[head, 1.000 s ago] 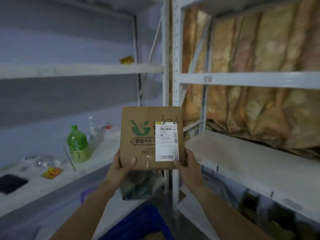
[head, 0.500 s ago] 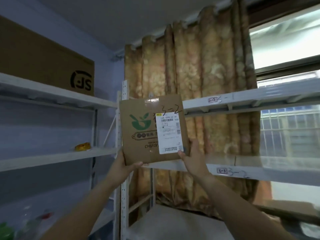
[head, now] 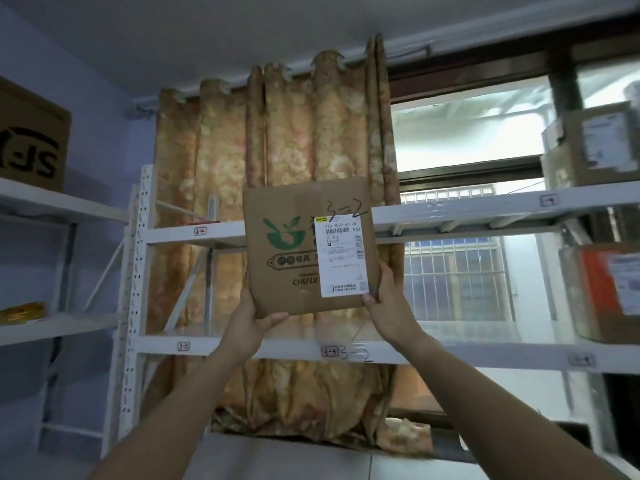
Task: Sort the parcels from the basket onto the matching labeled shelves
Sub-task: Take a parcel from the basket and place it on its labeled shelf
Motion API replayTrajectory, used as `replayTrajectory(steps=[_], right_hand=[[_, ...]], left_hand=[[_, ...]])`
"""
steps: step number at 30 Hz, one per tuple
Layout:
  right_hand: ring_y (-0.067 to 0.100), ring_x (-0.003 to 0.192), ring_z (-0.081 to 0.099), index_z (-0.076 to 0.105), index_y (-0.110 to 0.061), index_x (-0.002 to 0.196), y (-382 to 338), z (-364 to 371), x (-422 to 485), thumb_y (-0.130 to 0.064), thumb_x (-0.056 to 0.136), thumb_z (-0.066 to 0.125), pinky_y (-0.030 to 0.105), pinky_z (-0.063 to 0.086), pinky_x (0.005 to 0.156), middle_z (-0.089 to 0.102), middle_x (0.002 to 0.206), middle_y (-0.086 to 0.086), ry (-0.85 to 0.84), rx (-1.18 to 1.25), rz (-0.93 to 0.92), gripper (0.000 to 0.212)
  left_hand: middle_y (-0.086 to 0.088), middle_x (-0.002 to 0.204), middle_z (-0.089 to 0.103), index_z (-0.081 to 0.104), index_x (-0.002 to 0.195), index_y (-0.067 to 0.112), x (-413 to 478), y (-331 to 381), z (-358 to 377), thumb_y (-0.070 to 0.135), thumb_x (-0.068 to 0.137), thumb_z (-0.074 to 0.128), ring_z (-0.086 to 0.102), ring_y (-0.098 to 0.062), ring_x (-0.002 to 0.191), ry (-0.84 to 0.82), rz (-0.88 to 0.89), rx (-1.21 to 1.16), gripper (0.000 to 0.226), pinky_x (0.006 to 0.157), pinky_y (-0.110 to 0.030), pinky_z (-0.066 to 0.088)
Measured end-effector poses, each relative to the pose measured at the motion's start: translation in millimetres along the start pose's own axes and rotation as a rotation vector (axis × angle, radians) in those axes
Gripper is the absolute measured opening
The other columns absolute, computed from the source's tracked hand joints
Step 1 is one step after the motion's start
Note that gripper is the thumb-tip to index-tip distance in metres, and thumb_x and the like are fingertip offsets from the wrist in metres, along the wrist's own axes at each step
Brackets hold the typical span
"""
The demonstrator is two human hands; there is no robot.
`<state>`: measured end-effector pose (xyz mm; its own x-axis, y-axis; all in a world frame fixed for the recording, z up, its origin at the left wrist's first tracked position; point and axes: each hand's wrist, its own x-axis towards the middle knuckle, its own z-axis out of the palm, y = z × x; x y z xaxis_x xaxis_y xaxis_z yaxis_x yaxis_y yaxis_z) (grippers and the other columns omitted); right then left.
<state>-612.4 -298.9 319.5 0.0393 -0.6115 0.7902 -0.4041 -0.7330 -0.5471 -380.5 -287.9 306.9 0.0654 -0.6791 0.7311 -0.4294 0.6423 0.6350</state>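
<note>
My left hand [head: 249,323] grips the parcel [head: 304,251] at its bottom-left corner, thumb on the front; my right hand [head: 389,303] pinches the bottom-right edge. The parcel, marked 3-2, is upright in the air before the shelf [head: 287,349] labelled 3-2.

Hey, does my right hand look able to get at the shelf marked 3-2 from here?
Probably yes: the shelf marked 3-2 lies just below the right hand, with nothing visible between them, though that hand is gripping the parcel.
</note>
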Motion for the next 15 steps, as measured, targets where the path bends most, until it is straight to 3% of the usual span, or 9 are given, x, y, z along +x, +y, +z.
replayTrajectory(steps=[3, 5, 10, 15], right_hand=[[0.018, 0.131, 0.047, 0.025, -0.030, 0.142, 10.5, -25.8, -0.5, -0.006, 0.091, 0.055, 0.040, 0.038, 0.109, 0.055, 0.133, -0.010, -0.052, -0.095, -0.010, 0.064], [0.019, 0.131, 0.048, 0.025, -0.027, 0.143, 19.8, -38.8, 0.7, -0.004, 0.091, 0.055, 0.034, 0.039, 0.104, 0.053, 0.137, -0.005, -0.057, -0.111, -0.001, 0.064], [0.019, 0.131, 0.045, 0.024, -0.019, 0.143, 43.9, -45.1, 4.9, 0.000, 0.092, 0.053, 0.028, 0.038, 0.099, 0.048, 0.140, 0.001, -0.040, -0.103, 0.016, 0.062], [0.014, 0.129, 0.043, 0.018, -0.018, 0.146, 71.0, -11.9, 10.3, 0.004, 0.092, 0.049, 0.025, 0.034, 0.102, 0.045, 0.142, -0.003, -0.046, -0.084, -0.010, 0.066]], left_hand=[[-0.001, 0.138, 0.045, 0.022, 0.144, 0.013, 2.2, 6.6, 26.7, 0.013, 0.083, 0.069, 0.045, -0.010, 0.118, -0.001, 0.014, 0.013, 0.077, 0.097, -0.025, 0.041], [-0.003, 0.138, 0.048, 0.025, 0.143, 0.012, 5.4, 10.4, 42.0, 0.013, 0.081, 0.071, 0.046, -0.015, 0.121, 0.014, 0.008, 0.010, 0.077, 0.104, -0.034, 0.041], [-0.001, 0.135, 0.049, 0.023, 0.144, 0.014, 15.1, 4.1, 66.9, 0.005, 0.079, 0.071, 0.046, -0.015, 0.122, 0.017, 0.013, -0.059, 0.081, 0.098, -0.024, 0.039], [0.001, 0.145, 0.041, 0.016, 0.147, 0.018, 22.7, -28.0, 64.1, 0.005, 0.080, 0.070, 0.039, -0.016, 0.133, 0.025, -0.035, -0.054, 0.087, 0.113, -0.037, 0.033]])
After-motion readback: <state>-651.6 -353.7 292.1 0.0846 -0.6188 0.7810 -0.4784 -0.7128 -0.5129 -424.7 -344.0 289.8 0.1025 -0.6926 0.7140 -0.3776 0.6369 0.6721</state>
